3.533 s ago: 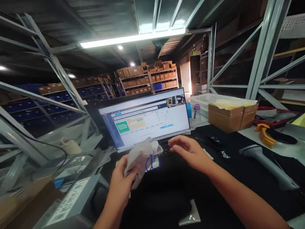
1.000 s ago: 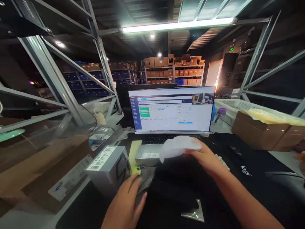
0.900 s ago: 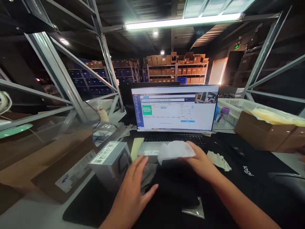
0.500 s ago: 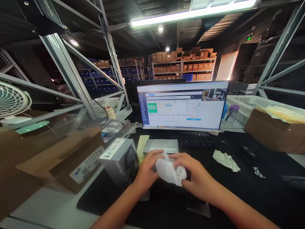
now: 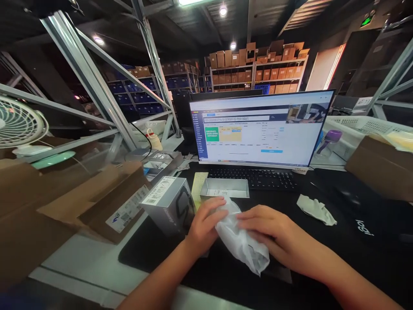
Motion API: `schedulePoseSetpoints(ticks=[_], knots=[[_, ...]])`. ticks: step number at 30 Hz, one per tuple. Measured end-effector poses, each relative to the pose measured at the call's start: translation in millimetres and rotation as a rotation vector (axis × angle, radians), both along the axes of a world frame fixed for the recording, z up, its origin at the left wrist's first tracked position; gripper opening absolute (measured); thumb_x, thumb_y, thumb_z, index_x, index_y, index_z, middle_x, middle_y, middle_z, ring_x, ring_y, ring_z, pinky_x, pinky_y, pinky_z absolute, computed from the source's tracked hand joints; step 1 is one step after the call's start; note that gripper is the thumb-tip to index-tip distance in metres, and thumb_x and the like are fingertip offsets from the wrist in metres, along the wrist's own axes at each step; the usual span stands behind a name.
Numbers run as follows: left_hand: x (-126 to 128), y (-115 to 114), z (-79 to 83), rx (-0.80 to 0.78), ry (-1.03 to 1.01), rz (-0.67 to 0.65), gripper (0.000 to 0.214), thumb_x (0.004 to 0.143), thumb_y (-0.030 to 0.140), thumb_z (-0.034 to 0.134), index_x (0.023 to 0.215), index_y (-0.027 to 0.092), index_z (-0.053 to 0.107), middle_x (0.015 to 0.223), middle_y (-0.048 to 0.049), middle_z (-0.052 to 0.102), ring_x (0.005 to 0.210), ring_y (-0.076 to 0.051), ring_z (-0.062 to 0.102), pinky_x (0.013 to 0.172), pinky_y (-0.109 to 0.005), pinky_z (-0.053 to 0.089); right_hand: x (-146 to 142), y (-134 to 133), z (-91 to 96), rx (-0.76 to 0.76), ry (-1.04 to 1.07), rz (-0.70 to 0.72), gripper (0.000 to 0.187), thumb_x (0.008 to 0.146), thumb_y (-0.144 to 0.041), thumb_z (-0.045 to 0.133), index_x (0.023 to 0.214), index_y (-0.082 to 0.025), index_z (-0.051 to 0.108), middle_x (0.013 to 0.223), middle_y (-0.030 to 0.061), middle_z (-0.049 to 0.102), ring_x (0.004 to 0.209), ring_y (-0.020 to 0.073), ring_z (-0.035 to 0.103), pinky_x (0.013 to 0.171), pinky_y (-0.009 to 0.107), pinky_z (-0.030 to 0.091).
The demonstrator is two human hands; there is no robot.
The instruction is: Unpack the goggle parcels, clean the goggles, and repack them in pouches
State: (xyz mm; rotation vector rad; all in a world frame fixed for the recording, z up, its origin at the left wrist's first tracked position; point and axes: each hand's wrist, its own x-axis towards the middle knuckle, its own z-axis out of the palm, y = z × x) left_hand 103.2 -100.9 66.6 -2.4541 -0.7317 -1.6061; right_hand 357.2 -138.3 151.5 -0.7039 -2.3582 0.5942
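Observation:
Both my hands hold a white crumpled plastic bag point(image 5: 242, 243) just above the black desk mat point(image 5: 316, 241). My left hand point(image 5: 204, 224) grips its upper left end with curled fingers. My right hand point(image 5: 274, 236) lies over its right side, fingers closed on it. A grey product box point(image 5: 169, 206) stands just left of my left hand. A shallow grey box tray point(image 5: 225, 188) lies right behind the bag, in front of the keyboard point(image 5: 254, 178).
A lit monitor point(image 5: 258, 129) stands behind the keyboard. A crumpled white wrapper point(image 5: 316, 209) lies to the right on the mat. Brown cardboard boxes point(image 5: 80, 202) crowd the left, with a fan point(image 5: 19, 127) behind. Another carton point(image 5: 380, 165) sits at right. Metal rack struts rise at left.
My right hand brought the white bag from near the keyboard toward me. My left hand left the dark item on the mat and joined it on the bag. The view tilted down.

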Motion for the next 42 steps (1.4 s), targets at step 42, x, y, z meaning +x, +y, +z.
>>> schedulePoseSetpoints(ticks=[42], knots=[[-8, -5, 15.1, -0.334, -0.475, 0.075, 0.036, 0.076, 0.049, 0.083, 0.096, 0.020, 0.074, 0.100, -0.0069, 0.065, 0.094, -0.024, 0.065, 0.083, -0.036, 0.057, 14, 50, -35.0, 0.246, -0.234, -0.168, 0.037, 0.084, -0.002, 0.050, 0.095, -0.022, 0.079, 0.112, 0.0088, 0.075, 0.114, 0.0287, 0.063, 0.093, 0.046, 0.056]])
